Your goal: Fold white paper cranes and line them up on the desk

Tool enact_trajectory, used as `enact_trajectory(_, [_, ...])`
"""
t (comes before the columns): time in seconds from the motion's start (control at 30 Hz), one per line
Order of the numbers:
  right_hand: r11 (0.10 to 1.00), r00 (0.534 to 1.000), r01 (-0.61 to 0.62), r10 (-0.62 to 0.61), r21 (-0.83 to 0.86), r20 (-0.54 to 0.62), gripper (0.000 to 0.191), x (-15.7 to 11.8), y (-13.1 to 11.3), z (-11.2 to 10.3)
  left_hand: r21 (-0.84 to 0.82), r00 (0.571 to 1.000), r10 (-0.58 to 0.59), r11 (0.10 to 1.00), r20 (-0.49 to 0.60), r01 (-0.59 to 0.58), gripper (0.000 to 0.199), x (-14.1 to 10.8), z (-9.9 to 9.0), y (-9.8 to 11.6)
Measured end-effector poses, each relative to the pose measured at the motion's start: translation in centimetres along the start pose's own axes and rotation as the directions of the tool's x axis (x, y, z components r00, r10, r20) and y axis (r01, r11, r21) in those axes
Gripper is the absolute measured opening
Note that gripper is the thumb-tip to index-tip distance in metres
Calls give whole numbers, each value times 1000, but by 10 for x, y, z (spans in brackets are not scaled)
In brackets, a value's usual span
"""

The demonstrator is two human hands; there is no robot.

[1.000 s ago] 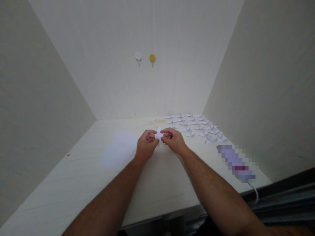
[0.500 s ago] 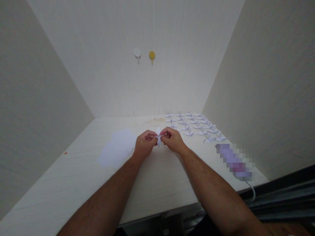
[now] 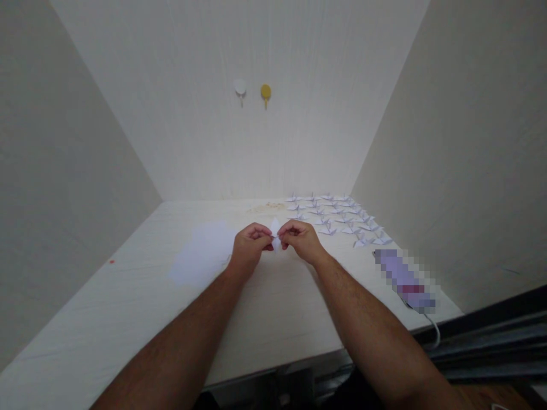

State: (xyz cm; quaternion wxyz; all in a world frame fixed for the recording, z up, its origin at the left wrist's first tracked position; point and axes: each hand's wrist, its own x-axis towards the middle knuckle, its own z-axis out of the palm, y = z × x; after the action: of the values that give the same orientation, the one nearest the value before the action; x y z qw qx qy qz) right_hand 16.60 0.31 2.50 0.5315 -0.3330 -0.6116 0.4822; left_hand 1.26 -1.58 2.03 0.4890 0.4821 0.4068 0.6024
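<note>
A small folded piece of white paper (image 3: 276, 228) is held between my two hands just above the table. My left hand (image 3: 252, 242) pinches its left side between thumb and fingers. From the right, my right hand (image 3: 300, 239) pinches the other side the same way. Pointed paper tips stick out above and below the fingers; the middle folds are partly hidden. To the left of my hands lies white paper (image 3: 200, 250) on the table. Several folded white paper cranes (image 3: 327, 228) stand in rows beyond my right hand.
A pixelated flat device (image 3: 404, 279) with a white cable (image 3: 436, 333) lies at the table's right edge. Walls enclose the table (image 3: 273, 319) at the back and both sides. A white hook (image 3: 240, 88) and a yellow hook (image 3: 265, 91) are on the back wall.
My fingers have shifted slightly on the folded paper, and more of its upper tip shows between them. The whole view has moved a little.
</note>
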Motion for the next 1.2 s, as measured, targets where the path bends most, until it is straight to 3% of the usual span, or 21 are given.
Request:
enact_trajectory(0.33, [999, 999, -37, 37, -16, -12, 6, 0, 0, -1, -53, 993, -114, 992, 25, 115, 19, 0, 0, 5])
enact_trajectory(0.53, [996, 999, -44, 43, -75, -14, 9, -1, 2, 1, 25, 997, -75, 997, 12, 75, 39, 1, -1, 3])
enact_trajectory(0.7, [996, 991, -94, 93, -6, -96, 29, 1, 4, 5, 122, 999, 4, 992, -34, 1, 36, 5, -4, -1])
enact_trajectory(0.87, [986, 989, -138, 131, -94, -75, 19, 1, 2, 4, 164, 997, 48, 986, -56, -38, 31, 7, -5, -2])
enact_trajectory(1.2, [981, 995, -62, 45, -185, -91, 14, -2, 1, 3, 120, 997, 17, 993, -82, -7, 29, 4, -2, -1])
